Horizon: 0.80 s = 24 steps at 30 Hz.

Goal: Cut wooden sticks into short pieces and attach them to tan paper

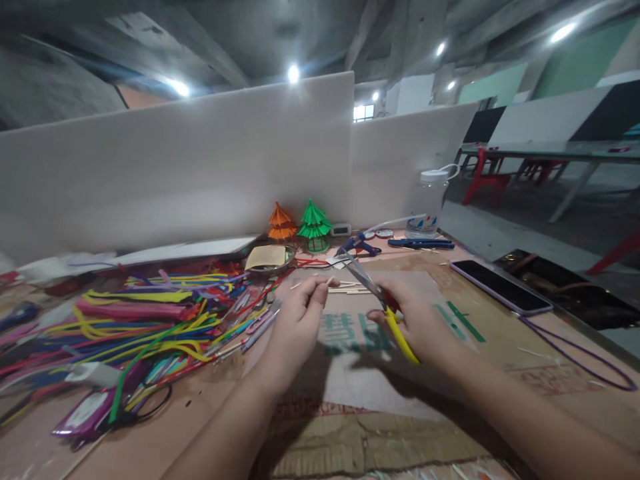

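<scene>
My left hand (303, 307) is closed in a pinch on a thin wooden stick (296, 286), which shows at both sides of the fingers. In my right hand (407, 310) are scissors (400, 335) with yellow handles. Their metal blades point up and away to the left, apart from the stick in my left hand. Beyond my hands, several pale thin sticks (353, 288) lie on a translucent sheet (420, 287) over cardboard (500, 340) with green print.
Colourful strips (165, 320) cover the left side. At the back stand an orange paper tree (282, 223), a green one (314, 223), a blue glue gun (360, 245) and a clear bottle (427, 200). To the right lies a phone (500, 287) with a purple cord.
</scene>
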Each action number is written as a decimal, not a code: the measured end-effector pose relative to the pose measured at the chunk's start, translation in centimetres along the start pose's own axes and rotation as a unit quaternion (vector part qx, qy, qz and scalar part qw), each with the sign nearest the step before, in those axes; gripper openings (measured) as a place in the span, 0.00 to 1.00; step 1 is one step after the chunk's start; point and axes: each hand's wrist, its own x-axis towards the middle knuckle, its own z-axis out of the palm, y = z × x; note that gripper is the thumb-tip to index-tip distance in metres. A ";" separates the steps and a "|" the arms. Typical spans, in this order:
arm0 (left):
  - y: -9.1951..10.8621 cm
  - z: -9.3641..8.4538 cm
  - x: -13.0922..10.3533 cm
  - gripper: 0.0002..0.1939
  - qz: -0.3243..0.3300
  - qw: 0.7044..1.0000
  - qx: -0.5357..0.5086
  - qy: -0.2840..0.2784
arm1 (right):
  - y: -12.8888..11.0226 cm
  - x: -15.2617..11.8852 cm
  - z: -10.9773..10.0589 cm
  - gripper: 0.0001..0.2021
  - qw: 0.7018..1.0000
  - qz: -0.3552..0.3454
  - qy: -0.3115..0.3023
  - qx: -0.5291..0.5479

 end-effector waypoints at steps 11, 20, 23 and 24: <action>-0.5 0.6 -1.0 0.11 0.003 0.992 -0.122 -0.026 | -1.2 -0.6 0.7 0.23 0.998 -0.005 -0.056 0.010; -0.3 0.2 -1.0 0.08 0.074 0.994 -0.085 0.004 | -1.6 -0.6 0.5 0.26 0.996 -0.053 -0.056 -0.035; -0.2 0.0 -1.0 0.09 0.063 0.994 -0.093 -0.005 | -1.6 -0.7 0.5 0.28 0.996 -0.067 -0.046 -0.035; -0.2 0.0 -1.0 0.09 0.059 0.994 -0.092 -0.007 | -1.6 -0.7 0.5 0.28 0.996 -0.069 -0.045 -0.034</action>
